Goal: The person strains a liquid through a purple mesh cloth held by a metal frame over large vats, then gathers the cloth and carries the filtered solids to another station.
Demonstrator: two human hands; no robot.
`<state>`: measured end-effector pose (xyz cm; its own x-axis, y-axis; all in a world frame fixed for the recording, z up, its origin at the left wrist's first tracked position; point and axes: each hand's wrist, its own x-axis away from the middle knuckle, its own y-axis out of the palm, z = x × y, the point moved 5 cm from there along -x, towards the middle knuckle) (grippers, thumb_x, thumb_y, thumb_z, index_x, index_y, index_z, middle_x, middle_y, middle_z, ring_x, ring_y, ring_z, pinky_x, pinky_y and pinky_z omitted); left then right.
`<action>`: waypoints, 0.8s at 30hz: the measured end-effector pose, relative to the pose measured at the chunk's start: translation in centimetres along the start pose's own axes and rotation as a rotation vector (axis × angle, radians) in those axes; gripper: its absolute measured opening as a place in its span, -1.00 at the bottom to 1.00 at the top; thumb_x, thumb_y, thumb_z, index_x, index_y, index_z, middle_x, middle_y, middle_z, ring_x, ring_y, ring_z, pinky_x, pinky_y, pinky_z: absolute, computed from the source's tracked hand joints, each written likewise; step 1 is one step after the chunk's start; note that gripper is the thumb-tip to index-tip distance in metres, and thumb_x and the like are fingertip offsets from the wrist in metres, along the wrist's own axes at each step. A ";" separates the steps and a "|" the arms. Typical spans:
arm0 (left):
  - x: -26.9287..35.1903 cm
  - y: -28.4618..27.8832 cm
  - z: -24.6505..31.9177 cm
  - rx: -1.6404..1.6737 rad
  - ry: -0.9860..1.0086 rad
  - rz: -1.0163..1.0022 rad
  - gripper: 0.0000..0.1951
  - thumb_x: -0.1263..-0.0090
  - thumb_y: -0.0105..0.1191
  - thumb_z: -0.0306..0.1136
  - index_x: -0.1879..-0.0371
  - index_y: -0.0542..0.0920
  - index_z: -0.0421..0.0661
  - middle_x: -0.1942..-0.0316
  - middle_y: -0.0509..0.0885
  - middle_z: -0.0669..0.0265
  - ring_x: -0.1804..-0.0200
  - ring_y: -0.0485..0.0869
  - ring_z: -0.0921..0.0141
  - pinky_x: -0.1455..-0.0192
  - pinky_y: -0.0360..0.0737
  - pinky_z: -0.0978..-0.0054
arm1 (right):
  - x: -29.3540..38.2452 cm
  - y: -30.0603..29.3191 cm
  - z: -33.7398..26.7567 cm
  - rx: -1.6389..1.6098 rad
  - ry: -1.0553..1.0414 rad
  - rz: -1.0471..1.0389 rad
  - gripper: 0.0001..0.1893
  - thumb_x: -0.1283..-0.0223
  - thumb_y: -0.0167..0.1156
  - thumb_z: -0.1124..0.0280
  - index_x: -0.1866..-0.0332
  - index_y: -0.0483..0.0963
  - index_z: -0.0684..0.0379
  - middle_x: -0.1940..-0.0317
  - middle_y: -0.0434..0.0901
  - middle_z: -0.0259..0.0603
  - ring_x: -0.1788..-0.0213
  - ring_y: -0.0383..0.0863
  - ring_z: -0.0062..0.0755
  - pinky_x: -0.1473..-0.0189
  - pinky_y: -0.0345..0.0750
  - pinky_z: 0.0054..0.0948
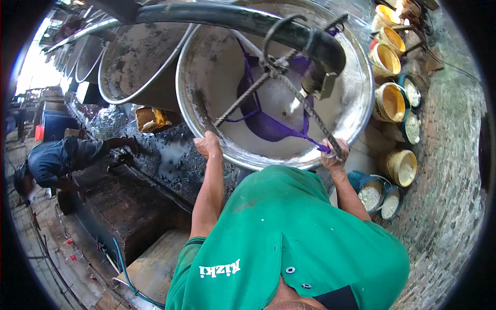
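Observation:
A large round metal vat (358, 128) of cloudy greyish liquid stands before me. Over it, a purple cloth strainer (267, 130) hangs by tied corners from crossed steel rods (242, 99). The rods are bound together under a metal ring (267, 38) looped at a thick pipe (217, 14). The pipe's elbow end points down over the cloth. My left hand (209, 145) is closed at the near left rim, close to a rod's end; its fingertips are hidden. My right hand (334, 157) grips another rod's end, where a cloth corner is knotted.
More metal vats (135, 66) line up to the left. A yellow-stained block (151, 119) rests near wet ground (170, 151). Buckets (389, 102), several with pale contents, stand along a brick wall (445, 155). Another person (58, 159) bends over a dark tank (128, 205) at left.

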<state>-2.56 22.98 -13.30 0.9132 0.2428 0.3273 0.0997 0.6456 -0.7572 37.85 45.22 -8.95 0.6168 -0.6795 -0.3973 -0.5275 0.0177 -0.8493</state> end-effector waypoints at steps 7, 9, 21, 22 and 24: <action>-1.2 -0.9 -0.4 -0.029 0.032 0.062 -0.57 -0.21 0.04 -0.18 0.08 0.52 -0.29 0.10 0.68 -0.22 -0.01 0.68 -0.14 -0.13 0.58 0.02 | 6.4 5.0 4.6 0.099 -0.145 0.123 -0.77 -0.04 0.35 0.43 0.15 0.58 0.08 0.23 0.62 -0.14 0.14 0.60 0.03 -0.04 0.51 0.02; -0.5 -1.2 0.5 -0.016 -0.038 0.036 -0.56 -0.21 0.01 -0.15 0.04 0.52 -0.23 0.10 0.67 -0.22 -0.02 0.67 -0.13 -0.16 0.55 0.01 | 6.5 5.3 5.2 0.046 -0.100 0.175 -0.72 -0.03 0.39 0.50 0.12 0.55 0.10 0.23 0.62 -0.13 0.15 0.61 0.05 0.02 0.52 0.06; -0.2 -1.2 -0.2 -0.053 -0.076 -0.046 -0.52 -0.30 0.03 -0.11 -0.05 0.41 -0.23 0.10 0.70 -0.19 0.01 0.72 -0.08 -0.08 0.63 0.05 | 4.5 4.9 5.1 0.123 0.248 -0.141 -0.88 -0.16 0.31 0.39 0.33 0.56 0.20 0.34 0.63 -0.06 0.14 0.57 0.09 0.03 0.49 0.05; 0.0 -1.4 0.0 -0.057 -0.075 -0.043 -0.53 -0.30 0.03 -0.11 -0.04 0.41 -0.23 0.10 0.70 -0.19 0.01 0.72 -0.09 -0.08 0.63 0.05 | 4.2 4.3 4.4 0.117 0.247 -0.070 -0.85 -0.17 0.30 0.37 0.39 0.56 0.21 0.38 0.62 -0.03 0.17 0.56 0.10 0.05 0.49 0.04; -0.1 -1.5 -0.2 -0.040 -0.036 -0.035 -0.54 -0.30 0.03 -0.11 -0.02 0.43 -0.23 0.11 0.70 -0.19 0.02 0.72 -0.09 -0.07 0.63 0.05 | 3.4 4.1 3.6 0.147 0.244 -0.108 -0.85 -0.17 0.30 0.37 0.40 0.56 0.22 0.39 0.62 -0.02 0.18 0.56 0.09 0.06 0.49 0.03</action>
<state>-2.73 21.88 -12.28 0.8941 0.2474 0.3734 0.1473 0.6248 -0.7668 39.90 45.60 -15.06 0.4964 -0.8392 -0.2221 -0.3659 0.0297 -0.9302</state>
